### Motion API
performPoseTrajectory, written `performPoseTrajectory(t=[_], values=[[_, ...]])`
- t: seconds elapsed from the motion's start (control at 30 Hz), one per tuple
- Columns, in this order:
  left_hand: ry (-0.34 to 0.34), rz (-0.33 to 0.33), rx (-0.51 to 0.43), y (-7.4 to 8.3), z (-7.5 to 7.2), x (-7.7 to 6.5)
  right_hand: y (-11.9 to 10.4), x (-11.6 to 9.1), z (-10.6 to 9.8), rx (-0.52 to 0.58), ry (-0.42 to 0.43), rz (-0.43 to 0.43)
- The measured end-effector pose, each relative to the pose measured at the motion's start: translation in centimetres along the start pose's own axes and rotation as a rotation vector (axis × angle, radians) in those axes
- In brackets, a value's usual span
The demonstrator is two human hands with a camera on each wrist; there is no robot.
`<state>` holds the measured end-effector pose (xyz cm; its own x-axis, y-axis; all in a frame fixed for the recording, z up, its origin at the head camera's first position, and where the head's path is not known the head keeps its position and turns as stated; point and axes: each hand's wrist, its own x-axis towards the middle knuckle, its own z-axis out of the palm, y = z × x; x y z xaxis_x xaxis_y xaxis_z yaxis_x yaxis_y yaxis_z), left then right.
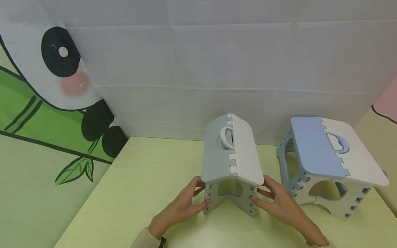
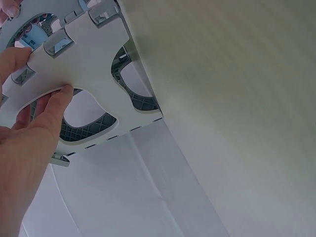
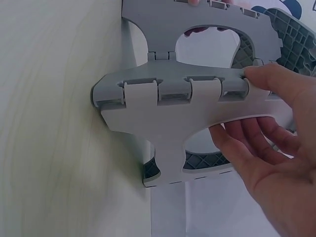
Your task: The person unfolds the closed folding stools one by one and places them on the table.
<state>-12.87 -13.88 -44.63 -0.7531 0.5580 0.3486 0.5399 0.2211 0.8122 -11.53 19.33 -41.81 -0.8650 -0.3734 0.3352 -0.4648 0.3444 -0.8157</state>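
Note:
A grey-and-white folding stool (image 1: 248, 148) stands partly folded on the table, its top peaked along the hinge line and its front panel bent inward. My left hand (image 1: 185, 204) grips its left legs, thumb at the front hinged edge. In the left wrist view, the fingers (image 2: 55, 109) reach into the cut-out of the side panel. On the opposite side my right hand (image 1: 280, 204) grips the stool the same way; the right wrist view shows its thumb (image 3: 269, 74) on the corner hinge and fingers curled into the side opening. The oval handle (image 1: 227, 137) on top is untouched.
To the right stands a blue-and-white folding stool (image 1: 310, 144), opened out, with a blue handle (image 1: 342, 146). Behind the pale yellow table (image 1: 149, 165) hangs a creased white cloth (image 1: 186, 69). A cartoon-printed cloth (image 1: 52, 127) covers the left side.

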Motion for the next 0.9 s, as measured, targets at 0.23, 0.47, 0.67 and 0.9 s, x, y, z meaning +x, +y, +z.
performPoseTrajectory(t=[0.23, 0.47, 0.67, 0.9], values=[[-0.005, 0.009, -0.018, 0.0, -0.3, -0.1, 0.1, 0.0, -0.2, 0.013, -0.011, -0.006], [-0.016, 0.009, -0.022, 0.1, -0.6, -0.2, -0.1, 0.1, -0.4, 0.031, -0.029, 0.050], [-0.035, 0.019, -0.031, 0.1, -0.8, -0.2, -0.1, 0.1, -0.6, 0.037, -0.035, 0.032], [-0.043, 0.025, 0.017, 0.4, -1.1, -0.1, -0.1, 0.0, -0.8, 0.048, -0.055, 0.013]])
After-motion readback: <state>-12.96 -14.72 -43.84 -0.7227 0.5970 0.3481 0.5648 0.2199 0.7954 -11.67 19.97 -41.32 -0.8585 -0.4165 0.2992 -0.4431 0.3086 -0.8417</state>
